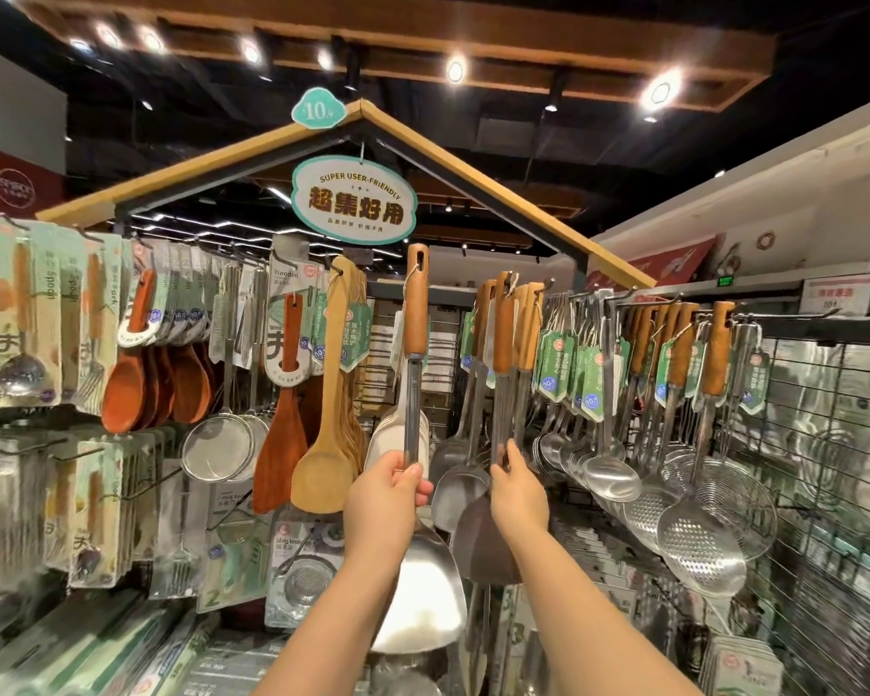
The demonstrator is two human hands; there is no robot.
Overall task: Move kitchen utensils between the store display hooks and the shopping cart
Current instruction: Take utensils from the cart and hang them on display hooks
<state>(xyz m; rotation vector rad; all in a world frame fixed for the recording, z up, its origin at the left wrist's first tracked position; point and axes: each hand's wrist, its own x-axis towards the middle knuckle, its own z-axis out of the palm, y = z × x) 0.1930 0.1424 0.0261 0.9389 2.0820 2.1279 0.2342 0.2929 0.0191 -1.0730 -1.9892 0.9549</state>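
My left hand [388, 489] grips the steel shaft of a wok spatula [415, 334] with a wooden handle, held upright, its wide steel blade below my wrist. My right hand [516, 487] pinches the shaft of a second wooden-handled spatula [503, 344] whose handle top sits among others hanging on a display hook [548, 283]; its dark blade hangs under my hand. The shopping cart is out of sight.
Wooden spoons and turners [322, 394] hang to the left, packaged spoons and forks [36, 313] farther left. Steel ladles and skimmers [699, 494] hang on the right rail against a wire grid. Boxed goods lie on the shelf below. A house-shaped frame with signs stands overhead.
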